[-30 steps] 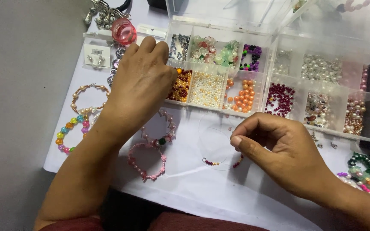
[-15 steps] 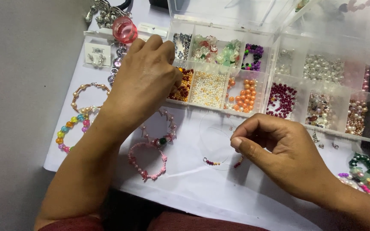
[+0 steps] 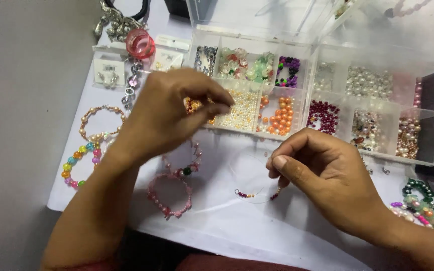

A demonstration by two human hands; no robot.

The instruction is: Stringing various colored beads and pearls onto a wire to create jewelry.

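Beads fill the clear plastic compartment box (image 3: 322, 95) at the back of the white-covered desk (image 3: 237, 226). The left hand (image 3: 169, 108) hovers blurred over the compartment of amber and red beads (image 3: 197, 106), fingertips pinched together; whether a bead sits between them cannot be told. The right hand (image 3: 322, 173) pinches the thin clear thread with a few dark red beads (image 3: 249, 193), looped on the desk. A pink beaded bracelet (image 3: 169, 195) lies beside it.
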